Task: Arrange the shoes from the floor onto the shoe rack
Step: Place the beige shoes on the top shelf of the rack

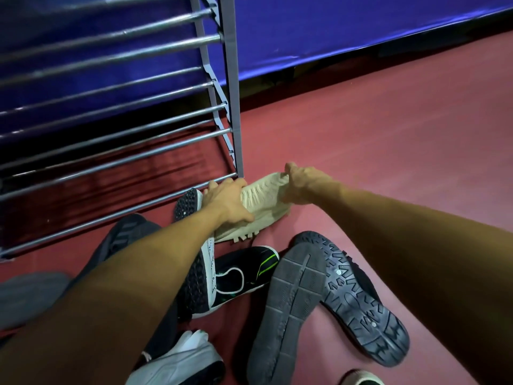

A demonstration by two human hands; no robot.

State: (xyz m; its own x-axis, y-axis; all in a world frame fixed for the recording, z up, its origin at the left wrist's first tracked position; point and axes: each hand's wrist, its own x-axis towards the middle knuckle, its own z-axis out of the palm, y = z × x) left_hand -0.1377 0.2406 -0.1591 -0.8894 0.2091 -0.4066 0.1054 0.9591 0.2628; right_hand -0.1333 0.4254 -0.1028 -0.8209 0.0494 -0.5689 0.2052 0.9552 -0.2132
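- While no shoe sits on any rail of the shoe rack that is in view, the task looks barely begun. Part of the rack is out of frame, so this is only a judgement.
- One cream shoe is in hand. It is low down at the foot of the rack's right post, just beside the lowest rail. I cannot tell whether it has left the floor.
- The left hand has its grip clamped over the end of the cream shoe nearest the rack, fingers curled over it. The right hand has its grip pinched on the end away from the rack.
- More shoes lie on the floor in front of the rack:
  - a black shoe with a studded sole, touching the cream shoe;
  - a black shoe with a green stripe;
  - a grey-soled shoe, sole up;
  - a dark shoe with a chunky tread, sole up and leaning on the grey-soled one;
  - a white shoe, farthest from the rack;
  - a dark shoe, partly hidden under the left arm and near the lowest rail.
- What is left, by my reading, is nearly everything. The cream shoe has yet to be set on a rail, and each shoe on the floor must follow, with the upturned ones turned over first.
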